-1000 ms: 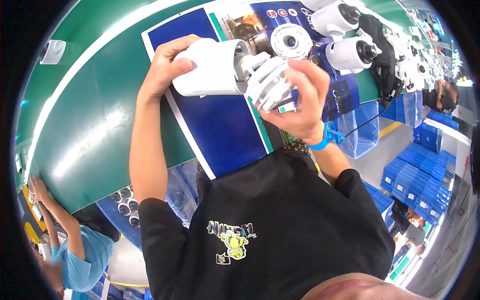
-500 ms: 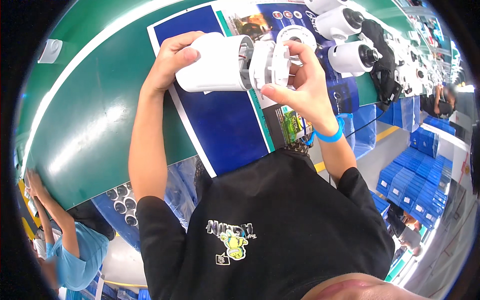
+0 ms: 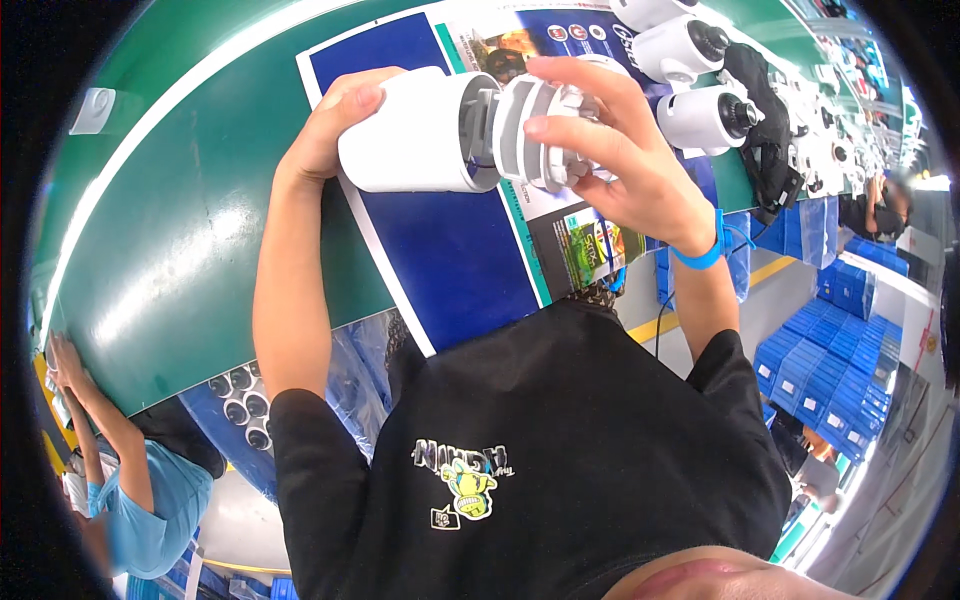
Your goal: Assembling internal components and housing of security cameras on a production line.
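Steadying from one side, the left hand [image 3: 330,128] clamps a smooth white plastic cylinder [image 3: 405,135] sideways above a glossy blue printed sheet [image 3: 455,260], apparently so its open mouth faces the ribbed white plastic insert [image 3: 515,130]. The right hand [image 3: 650,180] has its fingers clamped around that insert; several fingertips are hidden, and whether insert touches rim is unclear.

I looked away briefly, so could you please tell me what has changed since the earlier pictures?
The right hand has turned and shifted rightward, bringing the ribbed white part from its earlier tilt roughly into line with the open end of the white housing. Neither hand has let go; the left hand still holds the housing.
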Demonstrator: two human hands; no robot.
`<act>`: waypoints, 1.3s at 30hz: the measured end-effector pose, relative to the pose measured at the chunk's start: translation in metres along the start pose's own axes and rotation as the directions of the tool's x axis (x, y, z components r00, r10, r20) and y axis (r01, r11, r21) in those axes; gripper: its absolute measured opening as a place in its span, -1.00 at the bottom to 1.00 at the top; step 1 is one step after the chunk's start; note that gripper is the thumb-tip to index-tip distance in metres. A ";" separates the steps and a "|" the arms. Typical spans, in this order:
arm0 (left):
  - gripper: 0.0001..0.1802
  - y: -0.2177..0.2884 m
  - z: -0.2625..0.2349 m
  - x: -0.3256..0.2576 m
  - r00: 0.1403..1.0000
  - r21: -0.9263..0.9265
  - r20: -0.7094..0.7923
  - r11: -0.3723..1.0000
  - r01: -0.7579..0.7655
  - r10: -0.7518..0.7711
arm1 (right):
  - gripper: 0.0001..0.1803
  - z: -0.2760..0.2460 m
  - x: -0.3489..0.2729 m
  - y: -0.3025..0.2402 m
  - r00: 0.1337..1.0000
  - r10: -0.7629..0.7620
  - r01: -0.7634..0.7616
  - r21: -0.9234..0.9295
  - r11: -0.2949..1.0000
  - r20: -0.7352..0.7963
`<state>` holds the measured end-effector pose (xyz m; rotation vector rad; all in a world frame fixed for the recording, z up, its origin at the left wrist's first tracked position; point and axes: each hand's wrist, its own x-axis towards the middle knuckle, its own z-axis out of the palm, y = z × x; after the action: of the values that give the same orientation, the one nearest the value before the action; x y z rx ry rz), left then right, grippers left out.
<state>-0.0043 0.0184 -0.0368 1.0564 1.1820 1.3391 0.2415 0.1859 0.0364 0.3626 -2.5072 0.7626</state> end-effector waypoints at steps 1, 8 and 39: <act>-0.26 -0.002 0.000 -0.001 1.000 0.000 -0.004 1.000 0.000 0.000 | -0.25 0.000 0.001 0.001 0.998 -0.043 0.045 -0.050 0.998 0.040; -0.40 -0.001 0.008 -0.008 0.953 -0.319 -0.178 0.931 0.179 -0.244 | -0.47 0.006 0.016 0.003 0.877 -0.459 0.480 -0.300 0.824 0.143; -0.61 -0.024 -0.001 -0.003 0.991 -0.595 -0.054 0.801 0.065 -0.120 | 0.20 0.056 -0.008 -0.008 0.917 0.298 -0.095 0.581 0.808 -0.264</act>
<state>-0.0017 0.0150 -0.0606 0.4788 0.7714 1.5480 0.2307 0.1475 -0.0049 0.1326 -1.9662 1.5173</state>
